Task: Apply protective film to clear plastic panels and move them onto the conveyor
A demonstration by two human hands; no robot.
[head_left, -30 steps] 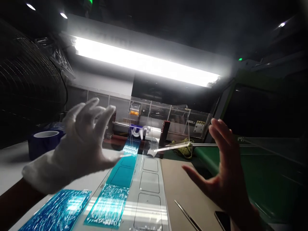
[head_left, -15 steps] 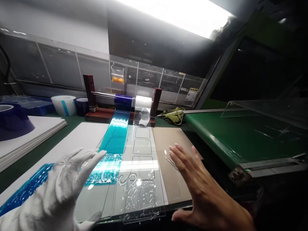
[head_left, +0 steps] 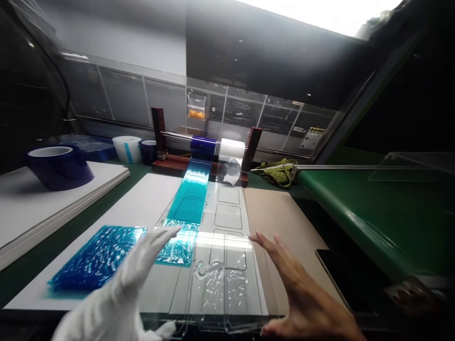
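My left hand (head_left: 117, 289), in a white glove, is open, its thumb apart from the fingers. It stands beside a strip of blue film (head_left: 188, 203) that runs down from a blue roll (head_left: 203, 146). My right hand (head_left: 302, 293) is bare and open, over the edge of a brown board (head_left: 273, 208). Between the hands lies a clear plastic piece (head_left: 227, 289) with a hook-shaped part, on a white sheet with black outlines (head_left: 228, 215). Whether either hand touches it, I cannot tell. Left of my gloved hand sits a stack of blue film pieces (head_left: 95, 255).
A dark red stand (head_left: 252, 149) carries the blue roll and a white roll (head_left: 232, 148). Thick white sheets (head_left: 21, 203) with a large blue tape roll (head_left: 59, 168) are at left. A phone-like dark slab (head_left: 343, 279) and a green belt surface (head_left: 359, 213) lie right.
The view has swung left, so the bench appears farther right. My hands have come closer together around the clear plastic piece. Tweezers seen earlier on the brown board no longer show.
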